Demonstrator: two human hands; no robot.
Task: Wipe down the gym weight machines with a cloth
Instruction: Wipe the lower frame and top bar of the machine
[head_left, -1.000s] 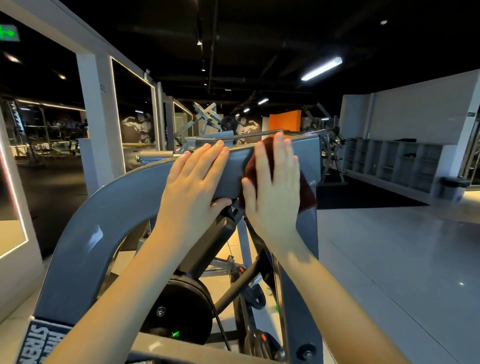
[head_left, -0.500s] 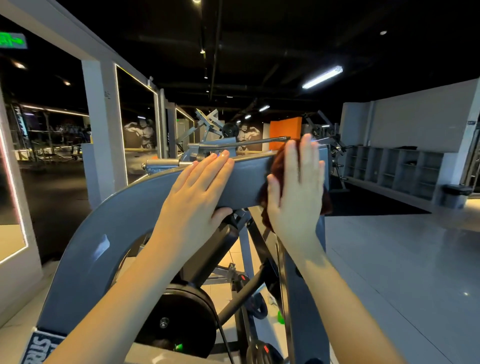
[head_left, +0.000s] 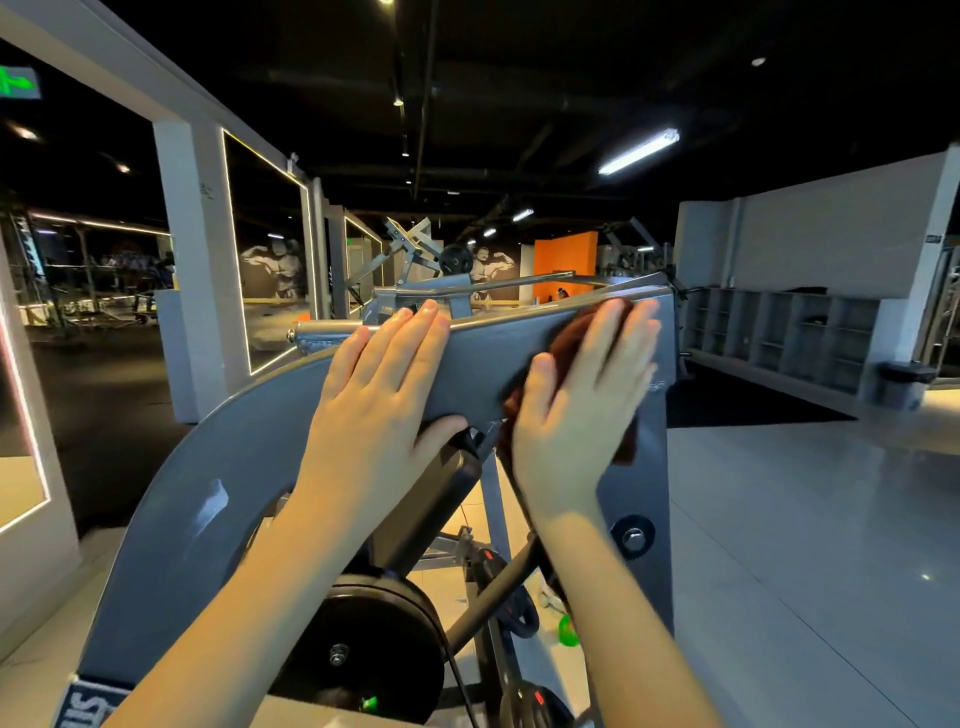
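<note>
Head view: right hand (head_left: 576, 405), fingers straight, pressing cloth (head_left: 569, 340) at far-right end of beam (head_left: 488, 358), long axis running left under flat left hand (head_left: 379, 395).

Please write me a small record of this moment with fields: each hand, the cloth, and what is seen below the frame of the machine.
left hand: flat on the grey machine frame, fingers straight, thumb under its edge
right hand: flat, presses the cloth against the frame
cloth: dark red, mostly hidden under the right hand, near the frame's upper right corner
below: black weight plate; small green object on the floor
</note>
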